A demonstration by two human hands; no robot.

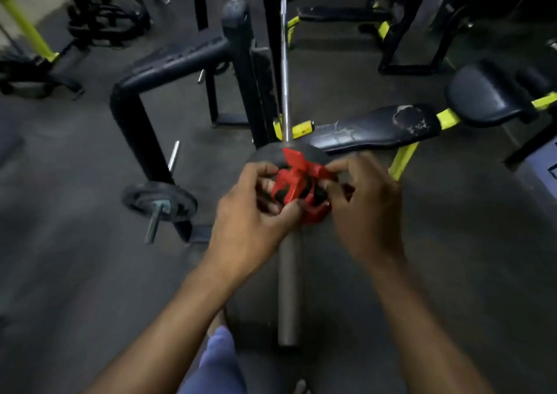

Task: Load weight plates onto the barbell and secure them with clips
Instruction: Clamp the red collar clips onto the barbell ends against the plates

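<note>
Dim gym floor; both hands, left hand (250, 213) & right hand (364, 210), fingers pinching red clip (298, 185) on barbell sleeve (288, 288) vs plate (271, 155). Next prob: snap lever shut.

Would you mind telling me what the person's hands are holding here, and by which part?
Both hands hold the red clip on the barbell: the left hand grips its left side, the right hand pinches its right side near the lever.
</note>
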